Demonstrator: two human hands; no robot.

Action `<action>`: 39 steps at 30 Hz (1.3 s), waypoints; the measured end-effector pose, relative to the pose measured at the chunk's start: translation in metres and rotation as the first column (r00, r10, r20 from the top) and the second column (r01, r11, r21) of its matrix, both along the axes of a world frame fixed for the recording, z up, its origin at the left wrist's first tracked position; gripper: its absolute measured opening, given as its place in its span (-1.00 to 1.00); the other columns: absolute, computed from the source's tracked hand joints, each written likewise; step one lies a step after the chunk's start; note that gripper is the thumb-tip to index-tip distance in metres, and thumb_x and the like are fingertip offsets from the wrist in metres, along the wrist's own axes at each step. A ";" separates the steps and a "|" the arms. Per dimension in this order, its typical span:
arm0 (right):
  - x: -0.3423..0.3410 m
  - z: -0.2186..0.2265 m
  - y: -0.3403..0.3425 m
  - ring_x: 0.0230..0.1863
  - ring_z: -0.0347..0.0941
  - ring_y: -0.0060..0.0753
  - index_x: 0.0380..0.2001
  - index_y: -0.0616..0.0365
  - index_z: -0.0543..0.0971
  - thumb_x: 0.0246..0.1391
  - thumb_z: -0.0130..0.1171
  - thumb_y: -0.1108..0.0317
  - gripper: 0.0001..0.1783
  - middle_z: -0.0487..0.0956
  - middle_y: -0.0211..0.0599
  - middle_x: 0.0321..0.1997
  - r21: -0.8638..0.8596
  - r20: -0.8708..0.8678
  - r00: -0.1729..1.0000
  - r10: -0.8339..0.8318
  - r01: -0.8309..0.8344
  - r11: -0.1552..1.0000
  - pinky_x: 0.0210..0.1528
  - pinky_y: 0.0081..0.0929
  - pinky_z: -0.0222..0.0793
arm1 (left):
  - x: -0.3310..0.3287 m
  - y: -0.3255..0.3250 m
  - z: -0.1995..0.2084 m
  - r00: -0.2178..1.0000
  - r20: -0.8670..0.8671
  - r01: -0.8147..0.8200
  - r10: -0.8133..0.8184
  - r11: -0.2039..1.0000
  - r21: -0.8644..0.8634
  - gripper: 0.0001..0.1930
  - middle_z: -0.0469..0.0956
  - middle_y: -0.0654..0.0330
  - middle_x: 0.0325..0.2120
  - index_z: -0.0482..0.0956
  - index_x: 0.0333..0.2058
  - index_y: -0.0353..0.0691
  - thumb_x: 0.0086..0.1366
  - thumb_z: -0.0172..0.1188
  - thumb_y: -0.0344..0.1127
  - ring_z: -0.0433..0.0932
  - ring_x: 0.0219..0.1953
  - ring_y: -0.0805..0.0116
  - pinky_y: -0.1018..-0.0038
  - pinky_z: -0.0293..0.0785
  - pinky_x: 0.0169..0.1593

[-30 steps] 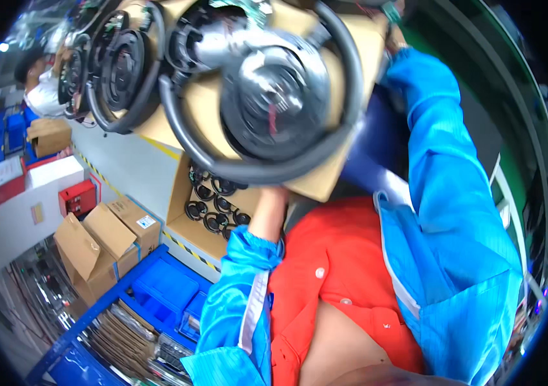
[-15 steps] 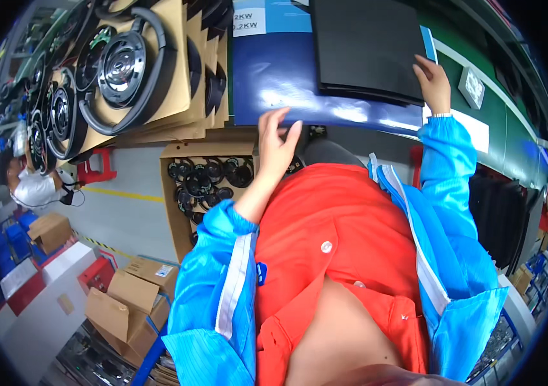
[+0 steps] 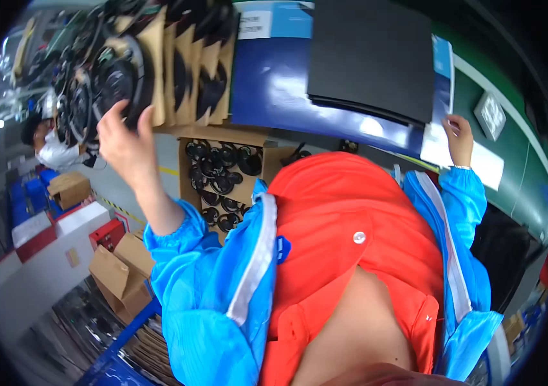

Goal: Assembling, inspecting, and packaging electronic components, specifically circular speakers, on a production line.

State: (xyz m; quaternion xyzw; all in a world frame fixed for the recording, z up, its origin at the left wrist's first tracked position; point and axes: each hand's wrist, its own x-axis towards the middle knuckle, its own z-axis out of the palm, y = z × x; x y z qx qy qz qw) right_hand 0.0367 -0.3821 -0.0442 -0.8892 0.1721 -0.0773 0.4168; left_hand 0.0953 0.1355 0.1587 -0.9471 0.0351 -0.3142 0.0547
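At the upper left, my left hand (image 3: 126,143) is raised with thumb and fingers apart, holding nothing I can see. Its fingertips overlap the lower part of black over-ear headphones (image 3: 117,80) in the picture; whether they touch cannot be told. These headphones lie on a brown cardboard sheet (image 3: 151,64) atop a stack of such layers. My right hand (image 3: 459,138) is loosely curled, fingers slightly apart, by the right edge of a blue-and-white printed sheet (image 3: 442,80). Left of it, a flat black square panel or folder (image 3: 370,61) lies on a glossy dark blue surface (image 3: 267,83).
Below the bench edge stands an open cardboard box (image 3: 187,177) of black headphones. A green bench top (image 3: 512,122) with a small pale block (image 3: 490,116) is at the right. Another person (image 3: 58,151) is at far left; opened brown cartons (image 3: 116,276) stand lower left.
My left hand has moved left from the blue surface's front edge to the headphones. My right hand has come off the black panel's edge toward the right. The whole view has shifted.
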 end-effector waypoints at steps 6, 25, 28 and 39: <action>-0.018 -0.005 -0.014 -0.16 0.27 -0.11 -0.33 0.13 0.40 -0.50 0.29 0.44 -0.51 0.34 -0.18 -0.24 -0.284 -0.054 0.993 0.108 -0.119 0.952 -0.13 -0.40 0.20 | 0.001 0.000 0.003 0.996 -0.079 0.047 -0.042 0.997 0.060 -0.70 0.40 0.11 -0.50 0.39 -0.39 -0.24 -0.12 0.21 -0.28 0.40 -0.42 0.13 0.35 0.30 -0.40; -0.012 -0.036 -0.052 -0.34 0.26 -0.21 -0.52 0.10 0.42 -0.56 0.32 0.29 -0.61 0.37 -0.30 -0.46 -0.408 -0.190 0.978 0.083 -0.155 0.900 -0.28 -0.39 0.20 | 0.022 -0.233 -0.049 0.841 0.057 0.540 -0.538 0.841 -0.019 -0.79 0.42 0.22 -0.50 0.42 -0.47 -0.19 -0.13 0.20 -0.34 0.38 -0.40 0.25 0.46 0.28 -0.32; -0.011 -0.042 -0.051 -0.36 0.26 -0.21 -0.55 0.12 0.42 -0.55 0.31 0.27 -0.63 0.36 -0.29 -0.49 -0.418 -0.123 0.988 0.090 -0.134 0.898 -0.30 -0.40 0.20 | 0.028 -0.262 -0.095 0.794 0.021 0.605 -0.608 0.785 -0.135 -0.78 0.41 0.25 -0.50 0.41 -0.48 -0.15 -0.17 0.20 -0.32 0.37 -0.40 0.27 0.46 0.29 -0.34; 0.009 -0.029 -0.052 -0.39 0.28 -0.27 -0.28 0.04 0.41 -0.50 0.28 0.28 -0.47 0.35 -0.33 -0.39 -0.439 0.132 0.969 0.206 -0.129 0.889 -0.33 -0.43 0.25 | 0.012 -0.309 -0.171 0.669 -0.085 0.712 -0.738 0.670 -0.211 -0.69 0.36 0.18 -0.36 0.40 -0.33 -0.15 -0.14 0.18 -0.33 0.32 -0.26 0.20 0.34 0.24 -0.22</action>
